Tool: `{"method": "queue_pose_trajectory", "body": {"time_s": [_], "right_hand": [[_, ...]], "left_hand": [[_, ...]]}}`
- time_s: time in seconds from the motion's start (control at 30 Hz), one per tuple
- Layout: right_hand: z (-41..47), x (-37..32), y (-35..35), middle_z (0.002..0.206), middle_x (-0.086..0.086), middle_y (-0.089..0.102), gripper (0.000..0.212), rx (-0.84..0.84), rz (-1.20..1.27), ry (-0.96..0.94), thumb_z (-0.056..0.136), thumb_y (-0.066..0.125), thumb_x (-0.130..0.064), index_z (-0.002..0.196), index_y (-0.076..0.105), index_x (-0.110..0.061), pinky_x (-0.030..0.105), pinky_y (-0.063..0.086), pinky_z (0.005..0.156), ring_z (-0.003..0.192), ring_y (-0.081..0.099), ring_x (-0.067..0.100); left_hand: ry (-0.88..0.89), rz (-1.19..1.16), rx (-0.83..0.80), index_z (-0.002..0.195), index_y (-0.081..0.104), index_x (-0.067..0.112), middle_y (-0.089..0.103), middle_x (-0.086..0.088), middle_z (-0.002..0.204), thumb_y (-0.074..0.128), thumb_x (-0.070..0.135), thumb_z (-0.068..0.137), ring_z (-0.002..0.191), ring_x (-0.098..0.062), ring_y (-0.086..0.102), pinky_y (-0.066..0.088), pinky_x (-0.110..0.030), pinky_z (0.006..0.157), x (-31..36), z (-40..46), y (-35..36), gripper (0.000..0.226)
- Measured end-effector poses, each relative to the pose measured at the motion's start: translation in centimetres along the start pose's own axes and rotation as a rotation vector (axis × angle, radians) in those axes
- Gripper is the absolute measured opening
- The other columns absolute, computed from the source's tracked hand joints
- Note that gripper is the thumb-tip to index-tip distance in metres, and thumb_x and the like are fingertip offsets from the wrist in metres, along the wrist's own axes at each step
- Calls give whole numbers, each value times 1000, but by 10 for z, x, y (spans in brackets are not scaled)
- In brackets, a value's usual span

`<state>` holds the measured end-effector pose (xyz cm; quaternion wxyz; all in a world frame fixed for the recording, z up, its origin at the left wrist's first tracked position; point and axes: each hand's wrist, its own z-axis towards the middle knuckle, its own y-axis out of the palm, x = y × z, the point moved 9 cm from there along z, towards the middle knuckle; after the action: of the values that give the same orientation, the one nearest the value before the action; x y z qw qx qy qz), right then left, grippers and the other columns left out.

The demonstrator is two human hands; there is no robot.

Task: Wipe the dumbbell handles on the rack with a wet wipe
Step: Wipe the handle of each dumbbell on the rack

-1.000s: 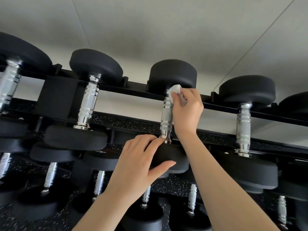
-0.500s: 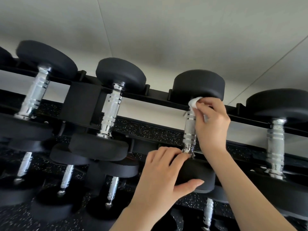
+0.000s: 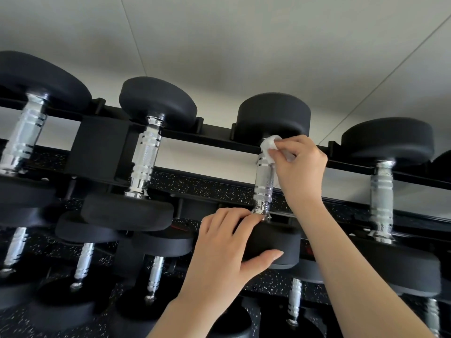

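Right hand [image 3: 299, 167] is pinched closed on the wet wipe [image 3: 268, 145]; the white wad is pressed onto the far end of the chrome handle [image 3: 264, 184], right where it meets the far weight head [image 3: 273, 115]. Fingers curl round the right side of the bar. How far the wipe wraps behind it, can't tell.

Left hand [image 3: 227, 247] is half-open, not a full clasp: fingers lie over the top of the near weight head [image 3: 271, 242], thumb under its front edge. Looks like a brace to stop the dumbbell rolling.

This dumbbell sits on the top tier of the black rack [image 3: 102, 147], roughly frame centre. Neighbours: one at 9 o'clock [image 3: 146, 152], one at 3 o'clock [image 3: 382, 191], another at the far left edge. Lower tiers at 6–7 o'clock hold more.

Step, my read: mid-wipe on this one handle, working its far end. Can't say which other handles are done.

Next move calls for: drag the wipe along the knurled section toward the near collar, keep pressure wrapped round the bar, left hand holding the head steady. Then shift to a neighbouring handle.
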<state>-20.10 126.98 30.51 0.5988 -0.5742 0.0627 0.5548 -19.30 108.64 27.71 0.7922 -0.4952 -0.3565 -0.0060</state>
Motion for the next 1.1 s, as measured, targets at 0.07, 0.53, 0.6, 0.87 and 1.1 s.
{"method": "queue_pose_trajectory", "body": {"time_s": [0.07, 0.53, 0.6, 0.87, 1.1], "right_hand": [[1, 0, 1, 81, 6, 64, 8, -42, -32, -17, 76, 73, -3, 83, 76, -6, 4, 37, 65, 70, 54, 13], [-46, 4, -4, 69, -7, 55, 10, -278, -6, -22, 71, 77, 1, 75, 76, -9, 3, 38, 63, 65, 54, -3], [-52, 4, -3, 72, -1, 59, 11, -361, -8, 5, 71, 76, 1, 74, 76, -9, 6, 40, 62, 63, 53, 0], [-64, 8, 2, 69, -9, 57, 12, -593, 9, 87, 75, 72, 0, 74, 76, -11, 13, 45, 63, 66, 56, 4], [-70, 33, 0, 76, -7, 70, 4, -687, 59, 258, 74, 78, -18, 74, 76, -22, 19, 50, 73, 74, 64, 1]], "left_hand": [[-7, -10, -6, 116, 59, 21, 55, 9, 112, 48, 60, 86, 108, -12, 50, 33, -29, 92, 0, 0, 0, 50], [-29, -32, -43, 117, 62, 20, 57, 6, 112, 49, 61, 84, 107, -14, 52, 35, -31, 92, 1, 0, -1, 54], [-34, -40, -47, 117, 62, 19, 57, 5, 112, 50, 62, 83, 106, -13, 51, 35, -29, 92, 1, -1, -2, 56], [-56, -95, -61, 117, 62, 19, 56, 6, 112, 54, 62, 79, 101, -5, 45, 34, -20, 89, 0, -2, -9, 58], [-47, -97, -62, 116, 63, 19, 56, 6, 111, 54, 61, 79, 96, -4, 44, 32, -16, 85, -1, -1, -12, 57]]}}
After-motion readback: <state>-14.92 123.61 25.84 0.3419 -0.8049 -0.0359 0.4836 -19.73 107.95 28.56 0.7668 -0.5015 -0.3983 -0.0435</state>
